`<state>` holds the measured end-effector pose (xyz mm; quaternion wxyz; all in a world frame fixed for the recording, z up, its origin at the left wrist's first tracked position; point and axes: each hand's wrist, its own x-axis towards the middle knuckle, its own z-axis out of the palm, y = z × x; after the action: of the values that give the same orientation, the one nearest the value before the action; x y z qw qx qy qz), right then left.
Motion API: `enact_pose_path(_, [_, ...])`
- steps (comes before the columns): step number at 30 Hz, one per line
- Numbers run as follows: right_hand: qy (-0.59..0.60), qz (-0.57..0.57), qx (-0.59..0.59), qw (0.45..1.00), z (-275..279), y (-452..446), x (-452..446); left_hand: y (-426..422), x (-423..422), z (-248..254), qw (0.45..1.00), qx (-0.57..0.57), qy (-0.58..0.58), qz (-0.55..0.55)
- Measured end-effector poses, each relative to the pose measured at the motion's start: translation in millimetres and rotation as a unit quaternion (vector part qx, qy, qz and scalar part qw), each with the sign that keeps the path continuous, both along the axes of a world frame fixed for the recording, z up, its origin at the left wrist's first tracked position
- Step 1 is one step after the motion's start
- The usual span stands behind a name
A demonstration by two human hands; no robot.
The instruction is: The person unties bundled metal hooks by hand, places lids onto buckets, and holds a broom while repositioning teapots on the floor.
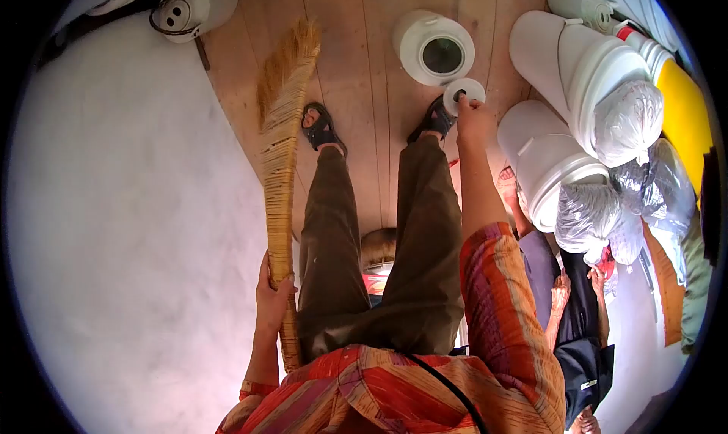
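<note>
A long straw broom [280,168] stands upright at the left, bristles toward the top of the view. My left hand [273,286] is wrapped round its lower part. At the upper right, my right hand [472,114] reaches out with its fingers on a small round white lid [473,89] that has a dark centre. Just beyond the lid is a white container [415,48] with a round opening, dark inside. My sandalled feet are on the wooden floor, one on each side.
White buckets [531,149] and tied plastic bags [628,119] crowd the right side. A seated person's hands [560,291] and foot show at the lower right. Another white container [208,11] lies at the upper left, beside a pale wall [136,206]. A yellow object [682,115] is far right.
</note>
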<state>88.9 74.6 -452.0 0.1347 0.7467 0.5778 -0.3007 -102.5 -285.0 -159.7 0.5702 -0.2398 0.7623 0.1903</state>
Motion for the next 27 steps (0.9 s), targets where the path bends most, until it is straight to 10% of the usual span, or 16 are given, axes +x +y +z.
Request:
enact_pose_path(19, [0.027, 0.074, 0.012, 0.997, -78.1, 25.7, -72.8, 17.3, 0.7, 2.0, 1.0, 0.024, 0.012, 0.002])
enact_pose_path(27, [0.016, 0.046, 0.03, 0.998, -49.4, 23.1, -87.0, 32.8, -10.3, 4.1, 0.905, 0.013, 0.166, -0.391])
